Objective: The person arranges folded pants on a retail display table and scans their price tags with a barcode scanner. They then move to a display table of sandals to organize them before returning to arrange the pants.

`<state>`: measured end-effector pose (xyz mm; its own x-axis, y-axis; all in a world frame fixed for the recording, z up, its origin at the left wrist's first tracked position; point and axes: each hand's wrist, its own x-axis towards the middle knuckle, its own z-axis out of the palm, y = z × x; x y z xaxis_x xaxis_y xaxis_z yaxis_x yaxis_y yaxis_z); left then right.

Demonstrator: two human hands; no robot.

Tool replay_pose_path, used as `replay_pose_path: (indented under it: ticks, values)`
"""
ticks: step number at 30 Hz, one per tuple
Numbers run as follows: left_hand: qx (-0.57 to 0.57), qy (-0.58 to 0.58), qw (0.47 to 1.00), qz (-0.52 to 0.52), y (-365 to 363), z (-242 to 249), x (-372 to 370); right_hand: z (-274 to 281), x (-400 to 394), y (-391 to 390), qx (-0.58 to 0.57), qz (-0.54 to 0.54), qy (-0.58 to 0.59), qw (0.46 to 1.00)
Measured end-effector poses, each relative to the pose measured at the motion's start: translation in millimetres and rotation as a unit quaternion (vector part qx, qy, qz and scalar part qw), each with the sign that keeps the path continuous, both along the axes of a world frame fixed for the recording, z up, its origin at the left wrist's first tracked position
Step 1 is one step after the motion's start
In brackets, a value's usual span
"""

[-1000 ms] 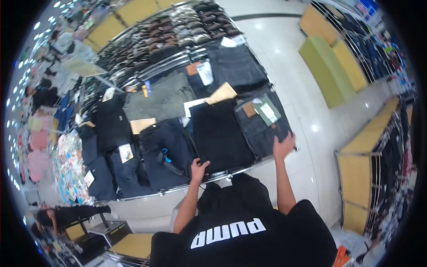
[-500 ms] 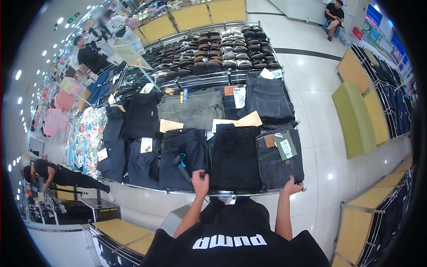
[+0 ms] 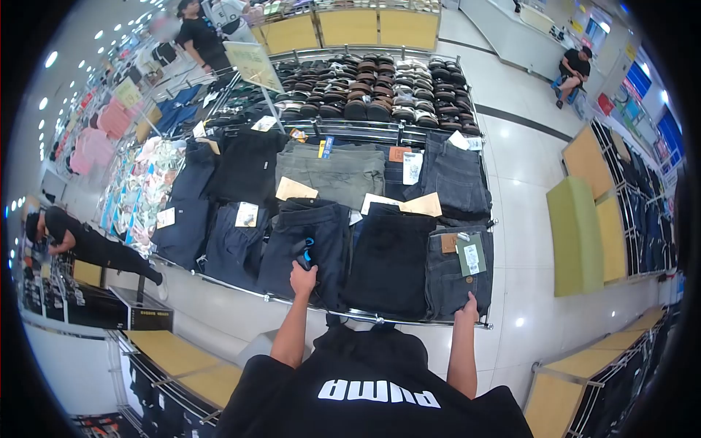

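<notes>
My left hand (image 3: 303, 279) is closed around the lower end of a black handheld device with blue trim (image 3: 307, 252), shaped like a barcode scanner. It is over folded dark navy trousers (image 3: 281, 252). At the front right corner of the table, my right hand (image 3: 466, 310) pinches the lower edge of folded dark grey jeans (image 3: 447, 281), thumb on top and the other fingers mostly hidden. These jeans carry a brown patch and a green tag with a white label (image 3: 473, 257). Folded black trousers (image 3: 389, 255) lie between my hands.
A metal rail (image 3: 380, 319) edges the table in front of me. Olive shorts (image 3: 328, 171) and more folded trousers lie farther back, with rows of slippers (image 3: 372, 84) beyond. A green bench (image 3: 573, 237) stands at right. One person bends over at left; another sits at far right.
My left hand has moved forward and closed on the device, which lay on the navy trousers. My right hand stays at the grey jeans' edge. The view has shifted slightly.
</notes>
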<state>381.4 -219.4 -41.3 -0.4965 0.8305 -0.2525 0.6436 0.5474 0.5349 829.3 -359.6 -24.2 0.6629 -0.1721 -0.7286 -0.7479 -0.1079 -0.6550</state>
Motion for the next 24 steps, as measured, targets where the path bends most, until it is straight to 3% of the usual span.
replay_pose_path:
  ticks: [1, 4, 6, 9, 11, 17, 19, 22, 24]
  values:
    - [-0.006, 0.001, 1.0, -0.028, -1.0, -2.0, -2.3, 5.2, -4.8, 3.9, -0.061, 0.001, 0.007, 0.998]
    - [0.0, -0.029, 0.999, -0.031, -7.0, 4.1, -6.1, -38.4, -10.8, -3.9, -0.095, 0.04, -0.067, 0.992]
    - [0.004, -0.054, 0.998, -0.038, -9.9, 7.5, -9.3, -37.1, -14.3, -3.3, -0.132, 0.074, -0.096, 0.984]
    - [-0.008, -0.089, 0.995, -0.05, -8.8, 2.9, -10.3, -24.5, -13.8, 6.1, -0.103, 0.113, -0.199, 0.968]
    - [0.006, -0.137, 0.988, -0.071, -6.2, -4.9, -9.9, -7.7, -14.7, 18.2, -0.068, 0.183, -0.364, 0.911]
    - [-0.023, -0.199, 0.972, -0.127, -4.9, 8.7, -8.8, 139.4, -33.3, 74.0, 0.12, 0.341, -0.459, 0.812]
    - [0.075, -0.123, 0.986, -0.083, -10.0, 18.7, -6.8, 193.4, -60.1, 94.7, 0.172, 0.421, -0.425, 0.783]
    - [0.164, -0.128, 0.978, -0.035, -8.8, 30.7, -10.5, 263.8, -132.9, 122.9, 0.213, 0.489, -0.398, 0.747]
    - [0.18, -0.132, 0.974, -0.025, -8.3, 44.2, -18.2, 278.1, -163.7, 132.8, 0.242, 0.528, -0.377, 0.721]
